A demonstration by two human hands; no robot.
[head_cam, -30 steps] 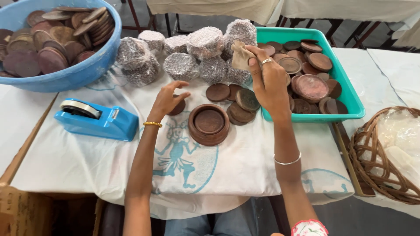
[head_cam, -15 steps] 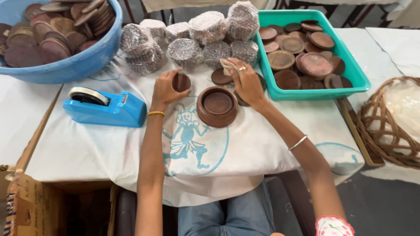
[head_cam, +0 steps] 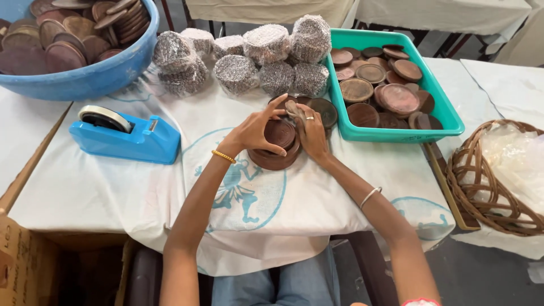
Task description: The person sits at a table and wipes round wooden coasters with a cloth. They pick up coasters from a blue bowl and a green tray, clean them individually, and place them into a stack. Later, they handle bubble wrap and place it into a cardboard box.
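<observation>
Under left hand (head_cam: pixel 255 131), clay dish (head_cam: pixel 277 146), half hidden

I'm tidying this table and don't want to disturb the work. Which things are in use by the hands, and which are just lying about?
In use:
left hand and right hand, both on the stack of brown discs

Lying about:
blue tape dispenser
wrapped bundles
green tray of discs
blue basin of discs
wicker basket

The small brown dish (head_cam: pixel 280 134) looks like matt, unglazed clay. A white printed cloth (head_cam: pixel 170 187) covers the table. The teal tray (head_cam: pixel 396 131) and blue tape dispenser (head_cam: pixel 127 136) are smooth, glossy plastic; the basket (head_cam: pixel 481 187) is woven cane.
</observation>
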